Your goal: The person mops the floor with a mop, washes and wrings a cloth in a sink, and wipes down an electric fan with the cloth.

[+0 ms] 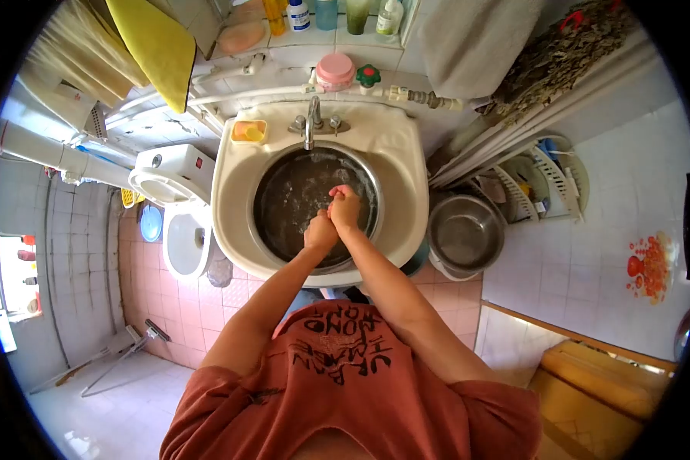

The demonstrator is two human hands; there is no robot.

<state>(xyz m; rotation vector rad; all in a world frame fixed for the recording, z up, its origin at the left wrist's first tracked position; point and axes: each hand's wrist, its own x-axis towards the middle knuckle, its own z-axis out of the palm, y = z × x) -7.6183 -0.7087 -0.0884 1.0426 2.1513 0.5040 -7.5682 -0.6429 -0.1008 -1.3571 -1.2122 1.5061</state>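
Currently, the two bare hands are meeting over the basin (379, 199), just right of its middle. The basin is sitting inside the sink (406, 180), between the tap (312, 126) on the far side and the person in the red shirt (337, 356) on the near side. It is holding water (287, 195), with pale streaks of foam showing against the dark inside.

The left hand (319, 232) is curling its fingers and pressing against the right hand (345, 208), which is reaching slightly farther and to the right, its fingers bending inward. Both are looking closed, but whether anything is being gripped between them I cannot tell.

At the sink's far left corner a soap dish (249, 131) is resting, with something orange and yellow inside. Beyond the tap, a pink jar (335, 70) is standing left of a green valve (368, 75), and bottles (326, 14) are lining the shelf farther back. To the left, the toilet (184, 244) is standing with its lid up. To the right, just beside the sink, a steel bowl (466, 232) is resting on a pale bucket (446, 268). A towel (474, 46) is hanging far right.
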